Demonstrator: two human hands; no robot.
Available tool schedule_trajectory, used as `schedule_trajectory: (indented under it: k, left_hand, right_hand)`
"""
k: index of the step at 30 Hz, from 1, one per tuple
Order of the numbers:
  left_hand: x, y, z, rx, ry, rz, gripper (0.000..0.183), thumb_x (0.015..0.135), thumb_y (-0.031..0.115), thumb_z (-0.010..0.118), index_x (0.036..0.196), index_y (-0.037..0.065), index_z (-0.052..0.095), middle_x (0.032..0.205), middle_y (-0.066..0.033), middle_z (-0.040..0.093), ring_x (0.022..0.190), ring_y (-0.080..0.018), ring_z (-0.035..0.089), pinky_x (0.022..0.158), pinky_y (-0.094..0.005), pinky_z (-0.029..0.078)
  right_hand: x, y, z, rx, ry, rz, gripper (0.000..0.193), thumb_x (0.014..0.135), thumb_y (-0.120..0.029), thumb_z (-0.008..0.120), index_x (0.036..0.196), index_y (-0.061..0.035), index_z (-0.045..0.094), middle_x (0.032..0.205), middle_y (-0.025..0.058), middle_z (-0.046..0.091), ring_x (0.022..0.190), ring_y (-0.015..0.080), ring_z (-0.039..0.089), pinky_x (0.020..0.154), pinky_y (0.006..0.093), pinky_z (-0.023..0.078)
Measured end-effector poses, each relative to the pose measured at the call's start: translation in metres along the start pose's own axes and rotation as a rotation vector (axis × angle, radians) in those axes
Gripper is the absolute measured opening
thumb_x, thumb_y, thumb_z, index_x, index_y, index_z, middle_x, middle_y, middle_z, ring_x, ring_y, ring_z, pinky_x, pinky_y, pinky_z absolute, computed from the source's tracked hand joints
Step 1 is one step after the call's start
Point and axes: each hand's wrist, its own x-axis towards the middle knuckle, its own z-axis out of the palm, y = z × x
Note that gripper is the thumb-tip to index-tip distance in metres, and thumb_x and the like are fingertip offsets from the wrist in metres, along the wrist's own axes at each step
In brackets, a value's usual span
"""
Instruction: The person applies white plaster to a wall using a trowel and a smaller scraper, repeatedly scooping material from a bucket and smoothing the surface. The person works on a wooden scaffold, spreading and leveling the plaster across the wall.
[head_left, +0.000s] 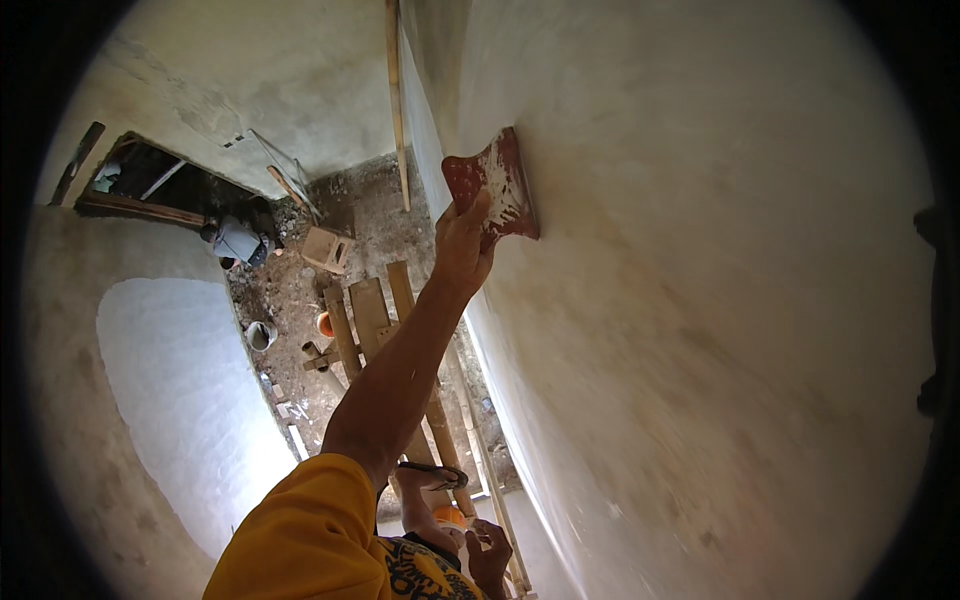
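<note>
A wide dark red putty spreader (507,190), smeared with white putty, is in my left hand (465,240). Its long straight edge rests against the plastered wall (680,300) on the right, and my left arm is stretched up to it. My right hand (489,555) hangs low by my body, fingers loosely bent and apart, with nothing visible in it. Near that hand is an orange container (449,516), partly hidden by my leg. My sandalled foot (430,477) stands on the scaffold's planks (370,310).
Far below, a person (238,240) bends near a wall opening (165,180). A wooden box (327,250), a pale bucket (261,336) and another orange container (325,324) stand on the rough floor. A bamboo pole (396,100) leans in the far corner. The left wall has a white patch (180,380).
</note>
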Motion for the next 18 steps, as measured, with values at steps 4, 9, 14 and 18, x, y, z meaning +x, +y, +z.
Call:
schedule_trajectory:
  k: [4,9,14,18]
  left_hand:
    - [-0.015,0.021,0.031,0.006,-0.065,0.078,0.026,0.102,0.014,0.063,0.127,0.005,0.059,0.114,-0.0059,0.069,0.096,-0.0208,0.071,0.082,-0.0362,0.062]
    - [-0.041,0.046,0.068,0.399,-0.003,0.180,0.021,0.103,0.017,0.064,0.116,0.000,0.064,0.100,-0.0048,0.069,0.082,-0.0162,0.067,0.071,-0.0324,0.057]
    - [-0.101,0.018,0.073,0.814,-0.043,0.291,0.016,0.098,0.013,0.068,0.103,-0.002,0.069,0.084,-0.0004,0.063,0.079,-0.0066,0.053,0.070,-0.0284,0.049]
    - [-0.084,0.010,0.010,0.805,0.178,0.178,0.022,0.100,0.019,0.068,0.103,-0.003,0.068,0.092,-0.0031,0.067,0.078,-0.0092,0.059,0.071,-0.0285,0.052]
  right_hand:
    - [-0.011,0.001,0.002,0.037,0.013,0.001,0.030,0.083,-0.010,0.077,0.112,-0.0003,0.072,0.106,0.0141,0.073,0.096,0.0246,0.072,0.082,0.0365,0.058]
    - [-0.014,-0.010,0.004,0.040,0.048,-0.026,0.033,0.079,-0.009,0.080,0.111,-0.0045,0.074,0.104,0.0128,0.073,0.093,0.0258,0.071,0.080,0.0357,0.058]
    - [-0.004,-0.012,-0.007,0.022,0.042,-0.029,0.032,0.080,-0.011,0.080,0.111,-0.0040,0.074,0.104,0.0134,0.073,0.092,0.0263,0.072,0.079,0.0366,0.058]
    - [0.003,-0.017,-0.006,0.006,0.050,-0.012,0.032,0.080,-0.011,0.081,0.111,-0.0034,0.074,0.104,0.0138,0.073,0.093,0.0261,0.072,0.080,0.0367,0.058]
